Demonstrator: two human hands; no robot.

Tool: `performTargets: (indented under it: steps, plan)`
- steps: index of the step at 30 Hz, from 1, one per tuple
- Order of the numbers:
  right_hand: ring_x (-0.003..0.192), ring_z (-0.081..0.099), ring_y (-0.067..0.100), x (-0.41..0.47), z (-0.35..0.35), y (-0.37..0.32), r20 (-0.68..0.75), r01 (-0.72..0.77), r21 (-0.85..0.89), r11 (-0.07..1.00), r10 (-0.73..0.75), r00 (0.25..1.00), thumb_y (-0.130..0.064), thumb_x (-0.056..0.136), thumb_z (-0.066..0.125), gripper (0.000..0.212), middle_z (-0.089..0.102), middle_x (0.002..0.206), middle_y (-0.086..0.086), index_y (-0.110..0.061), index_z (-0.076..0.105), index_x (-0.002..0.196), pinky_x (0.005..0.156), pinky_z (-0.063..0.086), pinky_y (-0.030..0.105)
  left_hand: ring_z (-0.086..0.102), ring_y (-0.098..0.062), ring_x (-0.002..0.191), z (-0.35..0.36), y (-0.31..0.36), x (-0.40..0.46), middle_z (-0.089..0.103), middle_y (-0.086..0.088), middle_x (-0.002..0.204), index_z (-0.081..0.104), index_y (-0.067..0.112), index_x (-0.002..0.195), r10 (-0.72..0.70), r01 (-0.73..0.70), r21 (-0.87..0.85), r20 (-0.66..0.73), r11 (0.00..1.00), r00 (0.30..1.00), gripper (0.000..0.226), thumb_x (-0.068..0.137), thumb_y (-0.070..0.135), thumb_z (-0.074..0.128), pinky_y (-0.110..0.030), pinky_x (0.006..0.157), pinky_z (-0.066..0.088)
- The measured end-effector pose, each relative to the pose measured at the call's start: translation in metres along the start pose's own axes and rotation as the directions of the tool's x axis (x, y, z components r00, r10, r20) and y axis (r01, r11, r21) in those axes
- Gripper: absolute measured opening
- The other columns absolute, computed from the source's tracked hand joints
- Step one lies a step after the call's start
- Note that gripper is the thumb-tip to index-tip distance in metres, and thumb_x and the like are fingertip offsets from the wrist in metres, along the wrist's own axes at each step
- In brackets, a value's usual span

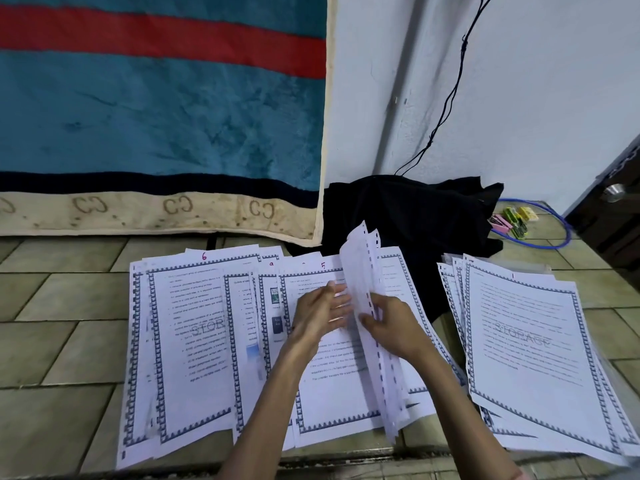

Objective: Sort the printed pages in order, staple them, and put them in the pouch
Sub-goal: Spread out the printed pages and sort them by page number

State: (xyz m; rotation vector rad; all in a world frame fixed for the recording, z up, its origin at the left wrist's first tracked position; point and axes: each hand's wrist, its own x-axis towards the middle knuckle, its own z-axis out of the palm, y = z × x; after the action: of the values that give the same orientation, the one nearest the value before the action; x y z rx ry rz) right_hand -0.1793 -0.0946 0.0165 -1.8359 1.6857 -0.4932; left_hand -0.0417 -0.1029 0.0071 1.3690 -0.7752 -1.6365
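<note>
Printed pages with blue patterned borders lie in overlapping piles on the tiled floor. A left pile (187, 341) has a page marked 6 on top. The middle pile (332, 386) shows a page marked 5. A right pile (533, 351) is topped by a page marked 1. My right hand (391, 327) grips a few sheets (367, 306) and lifts them on edge above the middle pile. My left hand (318, 313) hovers over page 5 with fingers straight, its fingertips by the raised sheets. I see no pouch that I can recognise.
A black cloth (408, 209) lies behind the piles by the white wall. A pink stapler-like item (500, 223) and small coloured boxes (519, 216) sit inside a blue cable loop (557, 244). A teal and red blanket (159, 109) hangs at the left. A dark door (613, 209) stands at the right.
</note>
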Motion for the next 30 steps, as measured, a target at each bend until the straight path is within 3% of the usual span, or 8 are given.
performTargets:
  steps: [2,6,11,14,16,20,24,30]
  plan:
    - [0.093,0.064,0.032,0.002,-0.005,0.007,-0.003,-0.026,0.032,0.999,0.026,1.000,-0.009,0.092,0.049,0.030,0.067,0.106,0.017,-0.006,0.056,0.122,0.068,0.048,0.028,0.060,-0.018,0.093,-0.010,-0.003,0.001,0.063,-0.004,0.113,0.062,0.014,0.107,0.048,-0.015,0.207,-0.152,0.978,0.987,0.020,0.096,0.021,0.047,-0.028,0.080,0.048]
    - [0.124,0.051,0.031,0.002,-0.012,0.016,-0.031,0.009,0.093,0.996,-0.006,0.999,-0.004,0.094,0.045,0.062,0.046,0.142,0.005,-0.019,0.021,0.148,0.094,0.042,0.025,0.045,-0.026,0.126,-0.031,-0.012,0.003,0.042,-0.008,0.143,0.040,0.011,0.138,0.063,0.086,0.499,-0.275,0.863,0.959,0.045,0.095,0.024,0.047,-0.028,0.101,0.038]
    - [0.056,0.051,0.018,0.002,-0.013,0.016,-0.029,0.058,0.086,0.995,-0.055,0.998,0.001,0.091,0.041,0.082,0.039,0.141,0.027,-0.046,0.000,0.144,0.053,0.039,0.012,0.052,-0.025,0.109,-0.034,-0.011,0.007,0.044,-0.015,0.140,0.032,0.009,0.141,-0.119,0.158,0.144,-0.245,0.977,0.962,0.053,0.093,0.014,0.053,-0.037,0.092,0.049]
    - [0.130,0.044,0.011,0.002,-0.012,0.014,0.023,0.068,0.082,0.994,-0.070,0.997,0.005,0.092,0.036,0.069,0.027,0.154,0.003,-0.036,0.020,0.145,0.089,0.027,-0.002,0.054,-0.025,0.104,-0.032,-0.015,0.010,0.051,-0.017,0.132,0.034,0.006,0.139,-0.156,0.172,0.052,-0.224,0.984,0.962,0.052,0.092,0.010,0.055,-0.032,0.083,0.048]
    - [0.141,0.026,0.011,0.003,-0.013,0.012,0.041,0.036,0.100,0.994,-0.041,0.998,0.004,0.093,0.035,0.062,0.027,0.153,-0.002,-0.029,0.027,0.145,0.100,0.021,0.006,0.055,-0.024,0.105,-0.029,-0.016,0.010,0.053,-0.016,0.131,0.037,0.006,0.137,-0.164,0.179,0.054,-0.206,0.982,0.965,0.050,0.091,0.011,0.055,-0.031,0.081,0.048]
    - [0.101,0.057,0.005,0.003,-0.016,0.013,0.032,0.009,0.097,0.995,-0.013,0.999,0.002,0.094,0.035,0.057,0.029,0.153,0.000,-0.023,0.030,0.145,0.081,0.039,0.008,0.053,-0.021,0.104,-0.024,-0.015,0.008,0.052,-0.013,0.130,0.040,0.007,0.135,-0.150,0.176,0.125,-0.191,0.976,0.970,0.046,0.092,0.013,0.055,-0.030,0.078,0.050]
    - [0.057,0.029,-0.009,0.006,-0.018,0.019,0.006,-0.002,0.089,0.996,0.002,1.000,0.001,0.095,0.035,0.056,0.031,0.152,0.002,-0.020,0.029,0.146,0.050,0.036,-0.001,0.052,-0.025,0.117,-0.034,-0.014,0.013,0.052,-0.011,0.134,0.045,0.008,0.133,0.006,0.094,0.347,-0.276,0.933,0.961,0.043,0.091,0.010,0.055,-0.027,0.095,0.041]
    - [0.033,0.044,-0.001,0.004,-0.021,0.016,-0.003,-0.026,0.109,0.994,0.026,1.000,0.002,0.094,0.035,0.056,0.052,0.136,0.011,-0.019,0.030,0.145,0.037,0.033,0.010,0.038,-0.035,0.128,-0.052,-0.011,0.009,0.041,-0.018,0.137,0.040,0.008,0.135,0.165,0.130,0.607,-0.406,0.784,0.899,0.049,0.090,0.016,0.057,-0.036,0.101,0.037]
